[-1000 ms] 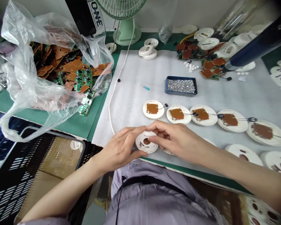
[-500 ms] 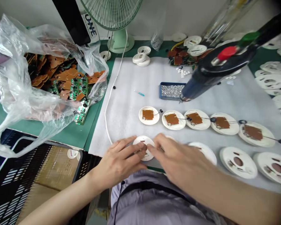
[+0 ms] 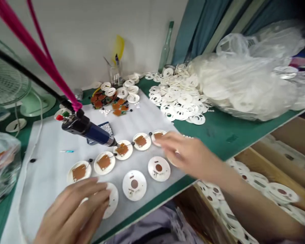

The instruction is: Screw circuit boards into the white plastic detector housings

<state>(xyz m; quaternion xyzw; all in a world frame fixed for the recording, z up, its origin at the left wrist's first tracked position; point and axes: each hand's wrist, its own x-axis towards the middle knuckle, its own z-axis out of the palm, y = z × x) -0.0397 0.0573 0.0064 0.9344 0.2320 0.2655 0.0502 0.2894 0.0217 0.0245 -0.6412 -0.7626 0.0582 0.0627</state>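
Observation:
My left hand (image 3: 78,206) is at the front left, its fingers bent and spread over the row of white discs. It partly covers a white round disc (image 3: 113,201), and a bit of white shows between its fingers. My right hand (image 3: 185,152), blurred by motion, reaches over the right end of the rows with fingers stretched out. Its fingertips are by a white round cover with a brown circuit board (image 3: 158,135); a white disc lies partly hidden beneath it. Between my hands lie two white discs with brown round centres, one nearer (image 3: 134,191) and one farther right (image 3: 159,174).
An electric screwdriver (image 3: 99,134) hangs over the row of covers with boards. Behind it is a blue tray (image 3: 106,128) of small metal parts. White rings (image 3: 180,98) are heaped at the back right beside a plastic bag (image 3: 244,81). Boxes with discs (image 3: 282,191) stand below the table edge.
The view has swung to the right. My hands, together at one white disc before, are now apart: the right has moved to the right end of the rows, while the left stays at the left.

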